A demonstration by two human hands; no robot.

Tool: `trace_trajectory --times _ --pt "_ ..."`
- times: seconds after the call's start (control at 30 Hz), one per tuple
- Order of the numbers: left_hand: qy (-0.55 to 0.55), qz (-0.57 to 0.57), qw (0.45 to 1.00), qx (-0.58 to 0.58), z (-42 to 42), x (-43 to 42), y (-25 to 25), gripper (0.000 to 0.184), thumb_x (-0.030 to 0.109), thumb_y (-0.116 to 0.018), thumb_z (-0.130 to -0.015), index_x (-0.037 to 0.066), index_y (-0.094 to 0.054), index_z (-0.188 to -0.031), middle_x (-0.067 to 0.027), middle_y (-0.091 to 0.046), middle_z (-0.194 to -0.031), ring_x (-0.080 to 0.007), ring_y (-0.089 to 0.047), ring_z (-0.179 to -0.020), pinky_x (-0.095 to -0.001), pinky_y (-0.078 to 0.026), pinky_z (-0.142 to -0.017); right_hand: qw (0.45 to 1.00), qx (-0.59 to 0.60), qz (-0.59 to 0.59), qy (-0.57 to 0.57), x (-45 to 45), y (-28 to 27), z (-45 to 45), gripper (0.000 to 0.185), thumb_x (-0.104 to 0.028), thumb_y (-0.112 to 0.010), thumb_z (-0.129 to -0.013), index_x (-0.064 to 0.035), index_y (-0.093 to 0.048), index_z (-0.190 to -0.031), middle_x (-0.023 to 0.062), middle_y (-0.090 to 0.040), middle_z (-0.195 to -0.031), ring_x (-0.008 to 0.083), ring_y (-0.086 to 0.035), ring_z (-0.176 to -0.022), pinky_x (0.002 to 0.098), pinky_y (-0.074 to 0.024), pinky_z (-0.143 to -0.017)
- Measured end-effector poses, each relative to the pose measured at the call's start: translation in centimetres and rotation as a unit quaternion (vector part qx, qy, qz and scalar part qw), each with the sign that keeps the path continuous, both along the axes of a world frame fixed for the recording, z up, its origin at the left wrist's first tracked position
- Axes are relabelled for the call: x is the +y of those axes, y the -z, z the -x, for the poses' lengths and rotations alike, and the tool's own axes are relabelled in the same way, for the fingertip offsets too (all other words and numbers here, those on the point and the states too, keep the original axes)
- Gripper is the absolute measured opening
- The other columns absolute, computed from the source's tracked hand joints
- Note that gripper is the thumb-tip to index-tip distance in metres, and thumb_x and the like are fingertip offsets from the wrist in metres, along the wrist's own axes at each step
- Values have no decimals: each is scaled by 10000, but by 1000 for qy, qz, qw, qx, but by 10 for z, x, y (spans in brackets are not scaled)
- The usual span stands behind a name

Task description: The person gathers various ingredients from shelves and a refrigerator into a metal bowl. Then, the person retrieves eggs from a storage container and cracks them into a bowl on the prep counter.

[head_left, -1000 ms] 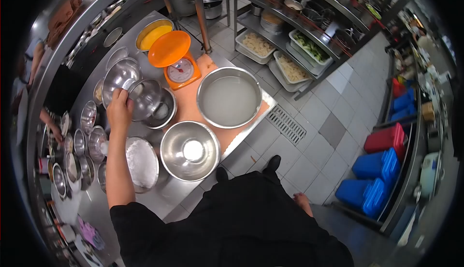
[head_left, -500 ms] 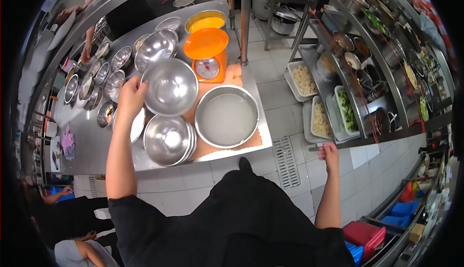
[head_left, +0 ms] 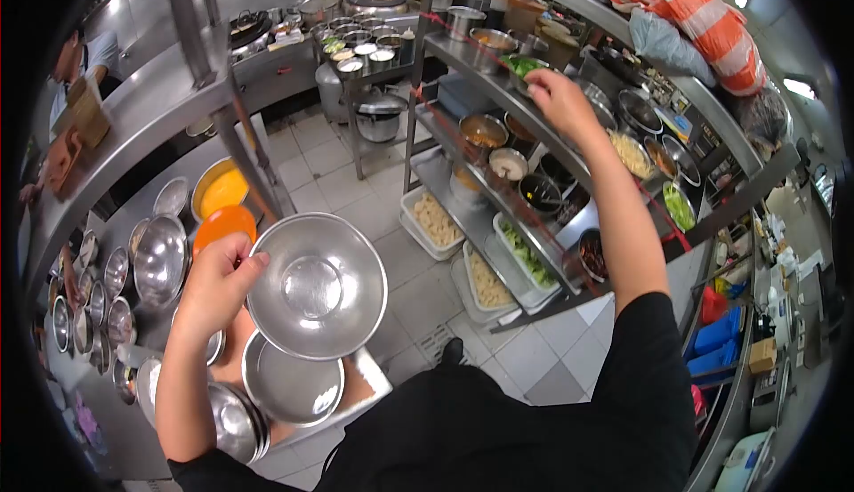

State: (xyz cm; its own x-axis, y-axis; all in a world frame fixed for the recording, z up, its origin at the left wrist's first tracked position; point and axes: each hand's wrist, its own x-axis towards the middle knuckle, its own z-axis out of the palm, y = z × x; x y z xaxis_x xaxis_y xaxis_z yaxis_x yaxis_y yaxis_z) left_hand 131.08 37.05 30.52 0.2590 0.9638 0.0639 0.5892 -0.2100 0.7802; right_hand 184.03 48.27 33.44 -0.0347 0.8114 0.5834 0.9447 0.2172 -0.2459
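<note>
My left hand (head_left: 218, 283) is closed on the rim of a steel mixing bowl (head_left: 318, 286), which is tilted towards me with nothing in it. Under it on the table is a wide steel pan (head_left: 294, 383), partly covered by the bowl. A stack of steel bowls (head_left: 233, 425) stands beside my left forearm. My right hand (head_left: 562, 100) is over the upper shelf, fingers curled together beside a container of green leaves (head_left: 522, 66). Whether anything is between those fingertips is too small to tell.
An orange scale (head_left: 224, 225) and a pan of yellow liquid (head_left: 221, 189) are behind my left hand. The steel rack (head_left: 498, 92) holds several food containers. Trays of pale pieces (head_left: 433, 221) sit low on it. A person (head_left: 89, 60) is at far left.
My view has turned right towards the rack. My left hand has lifted the bowl away from the stack. My right hand has risen from low by my side to the upper shelf.
</note>
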Motion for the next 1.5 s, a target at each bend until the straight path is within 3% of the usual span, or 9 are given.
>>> trace_trajectory --times 0.17,0.27,0.43,0.57,0.73,0.83,1.0,1.3,1.5 --pt "15 -42 999 25 -85 47 -9 292 169 -647 -890 32 -466 -706 32 -427 -613 -55 -389 -590 -267 -333 -506 984 -144 89 56 131 -43 -112 280 -89 -550 -825 -99 -662 -1082 165 -674 -1091 354 -630 -1040 442 -494 -883" --pt "4 -34 999 17 -140 85 -4 294 180 -646 -889 21 -478 -708 5 -446 -581 -62 -454 -535 -271 -371 -480 899 -323 289 60 180 -41 -148 341 -38 -593 -765 -117 -671 -1088 152 -665 -1148 327 -635 -1059 434 -498 -877" --pt "32 22 999 -27 -227 149 2 308 205 -626 -906 21 -473 -713 -17 -488 -576 -106 -536 -466 -287 -415 -447 939 -238 247 -10 227 -44 -174 295 -95 -620 -785 -114 -677 -1074 152 -692 -1048 324 -655 -1005 428 -509 -843" --pt "69 23 995 -63 -286 200 6 316 207 -644 -898 56 -451 -698 24 -454 -579 -75 -486 -476 -261 -392 -424 953 -226 184 -78 277 -50 -145 267 -171 -644 -810 -119 -682 -1069 133 -706 -1011 304 -672 -963 414 -516 -845" --pt "109 42 990 -83 -324 255 14 317 222 -628 -913 53 -464 -700 -12 -520 -580 -112 -563 -483 -278 -443 -432 931 -215 264 -129 344 -23 -120 391 -232 -682 -785 -166 -661 -1170 105 -695 -1107 302 -656 -1024 401 -519 -862" --pt "125 40 988 -83 -328 288 21 318 231 -616 -912 47 -462 -704 -39 -542 -573 -146 -604 -480 -297 -465 -437 914 -240 300 -131 372 3 -122 334 -246 -663 -828 -154 -662 -1149 103 -697 -1090 299 -656 -1000 419 -513 -821" --pt "186 61 978 -69 -336 351 20 315 223 -618 -904 42 -460 -701 -44 -558 -582 -143 -605 -484 -294 -464 -435 927 -113 350 -80 353 -25 -119 193 -98 -674 -855 -66 -641 -1042 94 -673 -776 162 -647 -595 310 -516 -541" --pt "326 100 937 -79 -369 455 9 277 194 -602 -898 35 -491 -701 -44 -577 -584 -151 -613 -456 -284 -454 -425 906 113 392 -114 301 -78 -107 194 -98 -616 -893 -18 -620 -1070 41 -663 -835 106 -632 -669 278 -529 -614" --pt "342 103 932 -65 -380 475 12 334 218 -666 -888 89 -452 -667 48 -448 -585 -53 -454 -520 -261 -385 -455 904 -51 387 -175 255 -67 -57 360 -43 -616 -829 -39 -609 -1189 72 -680 -879 202 -667 -773 337 -521 -714"
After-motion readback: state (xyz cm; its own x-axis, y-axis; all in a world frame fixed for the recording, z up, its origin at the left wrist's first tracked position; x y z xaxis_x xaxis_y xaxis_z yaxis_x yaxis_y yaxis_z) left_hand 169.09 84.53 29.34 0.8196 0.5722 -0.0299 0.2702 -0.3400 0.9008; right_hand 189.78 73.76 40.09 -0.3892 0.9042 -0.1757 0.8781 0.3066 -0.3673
